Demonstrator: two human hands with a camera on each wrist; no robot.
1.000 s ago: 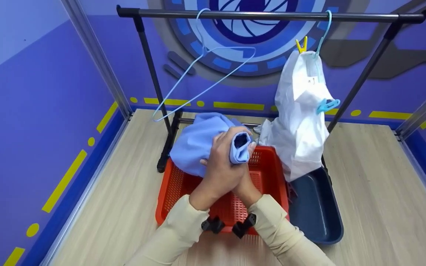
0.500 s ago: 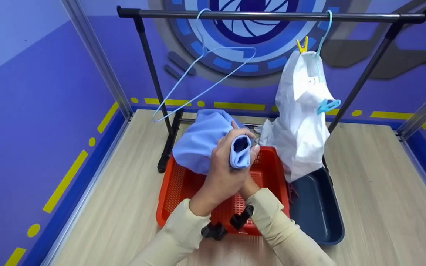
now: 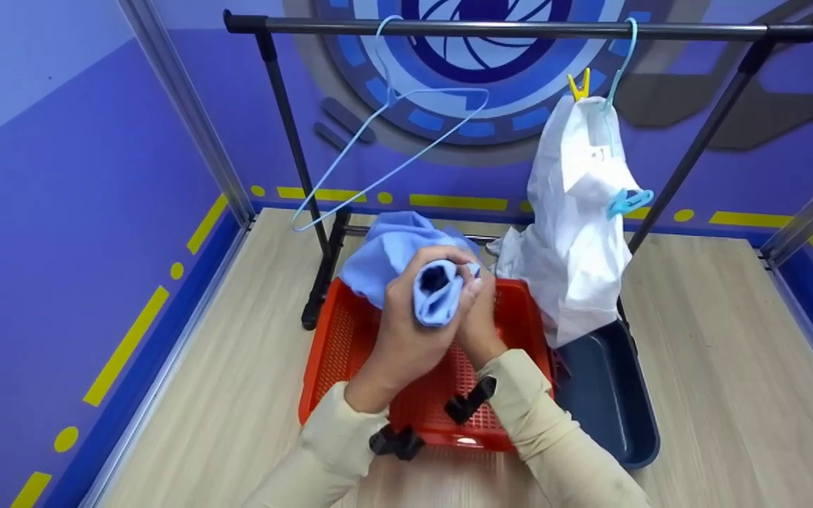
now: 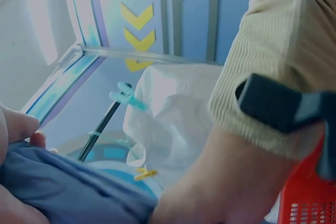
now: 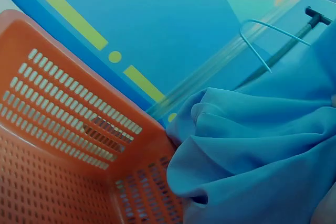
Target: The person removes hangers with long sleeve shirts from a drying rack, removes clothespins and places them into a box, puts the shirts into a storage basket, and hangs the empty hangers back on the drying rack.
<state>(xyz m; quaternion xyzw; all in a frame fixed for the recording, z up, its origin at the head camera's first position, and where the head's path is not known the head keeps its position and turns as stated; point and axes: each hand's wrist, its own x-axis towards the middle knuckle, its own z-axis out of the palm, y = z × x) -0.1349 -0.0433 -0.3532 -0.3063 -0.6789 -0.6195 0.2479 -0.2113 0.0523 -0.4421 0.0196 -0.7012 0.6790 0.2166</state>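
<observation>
A light blue cloth (image 3: 382,257) is bunched between both hands over the red basket, its loose folds hanging toward the back left. The left hand (image 3: 403,339) grips one end, whose rolled opening points up at the head camera. Just behind and to the right, the right hand (image 3: 479,321) holds the cloth lower down, partly hidden by the left. In the left wrist view a taut, twisted stretch of the cloth (image 4: 79,187) runs between the two hands. Gathered folds of cloth (image 5: 252,156) fill the right side of the right wrist view.
The red basket (image 3: 318,353) stands below the hands, with a dark blue basin (image 3: 643,423) to its right. Over them a black rack (image 3: 491,29) carries a bare blue hanger (image 3: 442,137) and a white garment (image 3: 583,247) with yellow (image 3: 579,86) and blue (image 3: 630,202) clothespins.
The left hand has shifted left with the rolled end of the cloth, while the right hand has turned and shows more to its right. The hanging folds have drawn in slightly.
</observation>
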